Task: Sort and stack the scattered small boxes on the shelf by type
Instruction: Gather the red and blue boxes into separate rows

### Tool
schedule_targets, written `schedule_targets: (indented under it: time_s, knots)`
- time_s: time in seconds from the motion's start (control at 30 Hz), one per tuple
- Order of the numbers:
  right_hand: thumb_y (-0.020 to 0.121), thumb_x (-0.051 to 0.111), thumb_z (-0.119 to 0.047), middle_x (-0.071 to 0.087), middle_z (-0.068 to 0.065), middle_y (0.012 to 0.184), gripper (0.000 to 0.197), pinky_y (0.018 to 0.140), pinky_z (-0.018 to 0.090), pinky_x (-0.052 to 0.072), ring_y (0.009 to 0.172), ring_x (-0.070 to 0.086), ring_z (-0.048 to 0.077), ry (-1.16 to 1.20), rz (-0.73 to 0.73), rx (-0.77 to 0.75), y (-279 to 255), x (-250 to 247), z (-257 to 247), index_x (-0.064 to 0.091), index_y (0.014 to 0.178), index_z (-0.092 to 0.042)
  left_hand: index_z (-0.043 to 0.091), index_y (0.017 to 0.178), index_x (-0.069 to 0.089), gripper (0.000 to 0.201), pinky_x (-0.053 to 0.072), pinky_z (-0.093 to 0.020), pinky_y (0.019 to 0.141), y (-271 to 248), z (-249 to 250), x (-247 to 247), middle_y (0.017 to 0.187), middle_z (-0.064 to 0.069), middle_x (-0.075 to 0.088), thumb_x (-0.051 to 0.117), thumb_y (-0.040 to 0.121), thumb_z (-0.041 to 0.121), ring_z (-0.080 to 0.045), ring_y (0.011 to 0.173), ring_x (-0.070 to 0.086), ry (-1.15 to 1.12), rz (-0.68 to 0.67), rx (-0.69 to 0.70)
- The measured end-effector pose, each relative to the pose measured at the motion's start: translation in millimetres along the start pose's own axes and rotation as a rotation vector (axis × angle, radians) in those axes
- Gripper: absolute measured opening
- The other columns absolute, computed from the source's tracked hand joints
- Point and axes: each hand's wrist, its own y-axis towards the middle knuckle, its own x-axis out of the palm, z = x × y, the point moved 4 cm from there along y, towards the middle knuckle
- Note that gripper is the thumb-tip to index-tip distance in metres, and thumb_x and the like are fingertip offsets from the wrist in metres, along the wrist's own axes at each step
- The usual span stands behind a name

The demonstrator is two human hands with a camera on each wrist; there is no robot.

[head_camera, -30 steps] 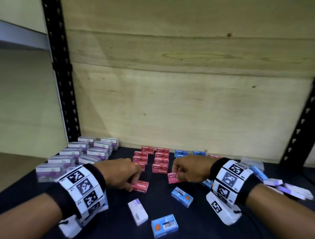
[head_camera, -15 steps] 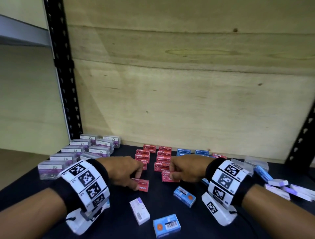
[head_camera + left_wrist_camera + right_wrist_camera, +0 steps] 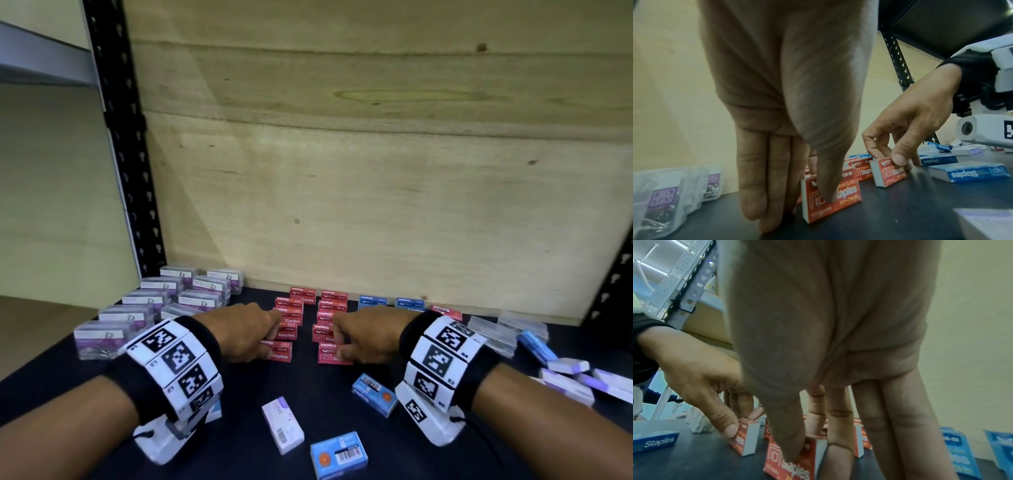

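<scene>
Red staple boxes: two, one pinched upright in left hand [image 3: 246, 334] at 9 o'clock, one [image 3: 334, 353] likewise in right hand [image 3: 366, 334] at 3, now brought against red rows' [image 3: 301, 305] front ends; red sorting nearly done.

Both hands, left [image 3: 239, 334] and right [image 3: 370, 334], reach forward, thumbs and fingers pinching, knuckles up.

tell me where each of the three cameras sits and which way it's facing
Head: worn on the head, looking forward and down at the shelf; both forearms and hands show.
Left wrist: along the left hand to its red staples box.
Right wrist: along the right hand to its red box.
Each wrist view also catches the other hand.
</scene>
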Motion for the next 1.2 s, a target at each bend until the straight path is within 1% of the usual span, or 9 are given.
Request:
schedule_targets:
  time_s: [0.07, 0.17, 0.27, 0.4, 0.73, 0.83, 1.0, 1.1, 1.2]
  knots:
    - [0.098, 0.056, -0.035, 0.058, -0.002, 0.098, 0.020, 0.074, 0.030, 0.040, 0.089, 0.052, 0.016, -0.016, -0.009, 0.008, 0, -1, -2, 0.054, 0.113, -0.021, 0.024, 0.107, 0.046, 0.022, 0.041, -0.028, 0.074, 0, 1, 0, 0.094, 0.006, 0.051, 0.058, 0.095, 0.039, -0.014, 0.085, 0.053, 0.023, 0.002, 0.004]
    - [0.098, 0.057, -0.034, 0.063, 0.001, 0.104, 0.024, 0.074, 0.030, 0.040, 0.088, 0.053, 0.016, -0.043, -0.028, 0.007, -1, -2, -4, 0.060, 0.115, -0.017, 0.025, 0.103, 0.047, 0.018, 0.038, -0.028, 0.072, 0, 1, 0, 0.086, 0.008, 0.048, 0.057, 0.096, 0.038, -0.014, 0.082, 0.052, 0.023, 0.010, 0.026]
    - [0.098, 0.056, -0.035, 0.059, -0.001, 0.098, 0.025, 0.073, 0.031, 0.039, 0.087, 0.052, 0.017, -0.046, -0.027, 0.004, 1, -3, -5, 0.058, 0.117, -0.018, 0.027, 0.107, 0.049, 0.019, 0.038, -0.028, 0.070, 0, 2, 0, 0.081, 0.011, 0.047, 0.057, 0.095, 0.040, -0.013, 0.079, 0.052, 0.000, 0.005, 0.047]
    - [0.099, 0.055, -0.038, 0.054, -0.003, 0.092, 0.025, 0.073, 0.031, 0.039, 0.087, 0.051, 0.017, -0.053, -0.016, 0.017, 5, -2, -6, 0.054, 0.115, -0.019, 0.028, 0.116, 0.048, 0.027, 0.041, -0.030, 0.075, 2, 5, -1, 0.091, 0.006, 0.050, 0.055, 0.095, 0.044, -0.016, 0.085, 0.053, 0.021, -0.002, 0.047]
    - [0.098, 0.054, -0.040, 0.055, -0.002, 0.095, 0.027, 0.075, 0.032, 0.041, 0.090, 0.053, 0.018, -0.052, -0.011, 0.016, 10, 1, -1, 0.049, 0.115, -0.020, 0.028, 0.109, 0.050, 0.021, 0.039, -0.027, 0.071, 8, 2, 0, 0.079, 0.012, 0.048, 0.058, 0.095, 0.042, -0.011, 0.079, 0.053, -0.019, 0.038, 0.048]
    - [0.096, 0.057, -0.044, 0.053, -0.004, 0.092, 0.034, 0.076, 0.033, 0.043, 0.090, 0.053, 0.019, -0.057, -0.009, 0.027, 11, 2, -2, 0.048, 0.118, -0.020, 0.028, 0.112, 0.047, 0.028, 0.040, -0.026, 0.072, 7, -1, 1, 0.079, 0.013, 0.048, 0.060, 0.092, 0.044, -0.011, 0.078, 0.053, -0.052, 0.043, 0.037]
    - [0.091, 0.063, -0.048, 0.063, 0.002, 0.106, 0.046, 0.081, 0.034, 0.049, 0.094, 0.060, 0.022, 0.005, -0.015, 0.010, 5, -1, 4, 0.048, 0.120, -0.016, 0.026, 0.116, 0.041, 0.047, 0.046, -0.028, 0.078, -3, -13, -8, 0.086, 0.011, 0.056, 0.068, 0.085, 0.050, -0.013, 0.084, 0.057, -0.102, 0.109, -0.041]
    - [0.089, 0.066, -0.048, 0.060, -0.009, 0.091, 0.038, 0.074, 0.028, 0.047, 0.083, 0.059, 0.013, 0.160, 0.012, -0.010, -6, -3, 18, 0.050, 0.110, -0.022, 0.031, 0.108, 0.043, 0.044, 0.049, -0.032, 0.082, -13, -14, -26, 0.096, 0.012, 0.062, 0.069, 0.082, 0.053, -0.011, 0.088, 0.059, -0.037, 0.189, -0.068]
    - [0.089, 0.066, -0.047, 0.056, -0.014, 0.078, 0.030, 0.065, 0.023, 0.039, 0.066, 0.051, 0.002, 0.246, 0.077, -0.007, -24, -9, 38, 0.057, 0.104, -0.023, 0.035, 0.101, 0.044, 0.039, 0.048, -0.032, 0.076, -20, 0, -52, 0.098, 0.014, 0.058, 0.067, 0.080, 0.058, -0.011, 0.089, 0.056, 0.048, 0.286, -0.057]
